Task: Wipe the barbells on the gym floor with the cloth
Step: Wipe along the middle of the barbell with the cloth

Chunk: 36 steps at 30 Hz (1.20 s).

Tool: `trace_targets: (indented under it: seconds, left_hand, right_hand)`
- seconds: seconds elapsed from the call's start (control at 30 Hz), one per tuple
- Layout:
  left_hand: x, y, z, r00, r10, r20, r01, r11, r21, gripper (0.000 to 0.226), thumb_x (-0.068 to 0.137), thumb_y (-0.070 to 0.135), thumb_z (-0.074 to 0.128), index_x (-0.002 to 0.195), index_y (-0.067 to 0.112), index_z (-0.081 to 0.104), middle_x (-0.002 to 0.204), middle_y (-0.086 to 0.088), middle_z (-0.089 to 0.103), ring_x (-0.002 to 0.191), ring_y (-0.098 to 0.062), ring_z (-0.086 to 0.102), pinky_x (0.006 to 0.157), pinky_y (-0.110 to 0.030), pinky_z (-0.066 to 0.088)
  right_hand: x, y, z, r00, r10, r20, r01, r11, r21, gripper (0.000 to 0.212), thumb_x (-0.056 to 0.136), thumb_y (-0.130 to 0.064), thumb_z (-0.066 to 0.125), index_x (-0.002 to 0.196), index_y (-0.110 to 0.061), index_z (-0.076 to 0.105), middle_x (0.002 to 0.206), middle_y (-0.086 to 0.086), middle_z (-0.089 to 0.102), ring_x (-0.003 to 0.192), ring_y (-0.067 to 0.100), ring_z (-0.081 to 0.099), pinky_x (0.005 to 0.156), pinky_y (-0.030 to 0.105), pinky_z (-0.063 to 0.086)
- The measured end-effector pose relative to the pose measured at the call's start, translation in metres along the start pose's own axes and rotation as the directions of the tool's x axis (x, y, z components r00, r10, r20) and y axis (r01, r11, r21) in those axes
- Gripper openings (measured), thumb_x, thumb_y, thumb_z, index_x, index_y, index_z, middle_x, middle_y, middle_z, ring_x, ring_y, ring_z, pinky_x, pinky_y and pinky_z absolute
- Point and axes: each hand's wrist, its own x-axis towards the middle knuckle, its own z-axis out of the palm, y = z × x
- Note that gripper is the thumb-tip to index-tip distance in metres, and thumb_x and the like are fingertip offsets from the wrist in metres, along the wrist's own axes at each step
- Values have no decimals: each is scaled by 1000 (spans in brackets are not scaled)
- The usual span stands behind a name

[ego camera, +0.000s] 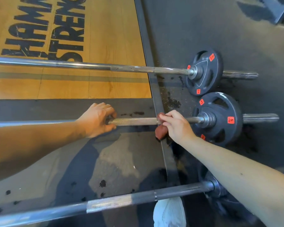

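Your left hand (97, 119) and right hand (175, 125), which bunches a reddish-brown cloth (160, 132), bracket a bare stretch of the middle barbell's knurled steel shaft (134, 121). Just past your right hand, a black round weight plate with orange labels (219, 118) blocks the shaft. Dark rubber floor (121, 161) lies open towards you, up to the near grey steel barbell (105, 203).

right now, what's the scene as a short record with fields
floor: wooden platform beside dark rubber mat
barbells: three lying flat: far barbell, middle barbell, near barbell
left hand: grips the middle barbell's rough section
right hand: holds the cloth round the middle barbell, right of the left hand
cloth: reddish brown, bunched, one end hanging below the bar
plates: far plate and middle plate, black with red labels
shoe: white, by the near barbell
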Motion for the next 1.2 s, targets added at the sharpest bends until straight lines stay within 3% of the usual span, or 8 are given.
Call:
trace_targets:
  seconds: [0.23, 0.33, 0.43, 0.53, 0.7, 0.9, 1.0, 1.2]
  left_hand:
    - [16, 20, 20, 1000, 17, 7, -17, 1000, -12, 42, 81, 49, 79, 105, 23, 57, 95, 13, 48, 95, -19, 56, 78, -29, 33]
    - [17, 23, 24, 1000, -12, -1, 12, 999, -39, 43, 82, 48, 80, 104, 22, 54, 95, 14, 48, 87, -15, 50, 73, -29, 35]
    - [17, 24, 27, 999, -30, -26, 30, 999, -33, 42, 82, 49, 80, 101, 27, 50, 92, 14, 48, 81, -11, 46, 68, -30, 36]
    - [17, 26, 27, 998, -19, -57, 18, 1000, -15, 40, 81, 48, 80, 99, 26, 53, 89, 14, 49, 78, -11, 47, 65, -30, 36]
    - [18, 19, 28, 995, 65, -74, -63, 998, 30, 36, 85, 51, 75, 100, 22, 59, 92, 10, 59, 81, -16, 57, 64, -30, 43]
    - [30, 9, 20, 993, 119, 14, -118, 992, -54, 38, 85, 58, 71, 94, 23, 57, 86, 9, 60, 73, -18, 58, 63, -32, 47]
    - [39, 10, 13, 987, -18, 158, 46, 983, -178, 35, 79, 54, 81, 85, 28, 58, 79, 9, 62, 69, -14, 58, 63, -33, 47]
    - [67, 7, -7, 834, -83, 545, 342, 854, -392, 38, 67, 50, 89, 81, 18, 74, 79, 2, 75, 79, -13, 68, 79, -34, 54]
  right_hand:
    - [-8, 36, -61, 977, 205, -56, -210, 971, -117, 23, 98, -10, 62, 115, -21, 73, 107, -4, 55, 104, 16, 53, 92, 47, 51]
    - [-13, 29, -56, 971, 232, 59, -228, 971, -79, 37, 99, -4, 53, 127, -28, 59, 134, -10, 47, 115, 11, 53, 100, 44, 52]
    - [-17, 26, -28, 962, 216, 167, -185, 966, -180, 56, 100, -18, 59, 151, -34, 42, 161, -7, 24, 146, 21, 29, 110, 47, 44]
    - [-17, 25, -7, 963, 263, 66, -245, 948, -202, 58, 92, -39, 74, 145, -30, 53, 154, -3, 32, 141, 22, 29, 99, 47, 50]
    - [-9, 30, 4, 969, 233, -80, -244, 950, -194, 37, 90, -41, 75, 123, -26, 67, 123, -5, 52, 117, 21, 41, 79, 43, 53]
    - [14, 42, -14, 971, 195, 138, -167, 968, -188, 25, 89, -48, 73, 108, -32, 69, 103, -12, 51, 101, 15, 43, 75, 35, 40]
    - [25, 41, -27, 933, 217, 289, -179, 972, -154, 24, 89, -49, 73, 106, -32, 72, 96, -9, 54, 94, 16, 52, 78, 38, 48]
    - [74, 33, -62, 655, 341, 674, -212, 939, -270, 32, 82, -56, 76, 109, -39, 78, 90, -11, 75, 85, 16, 71, 84, 42, 61]
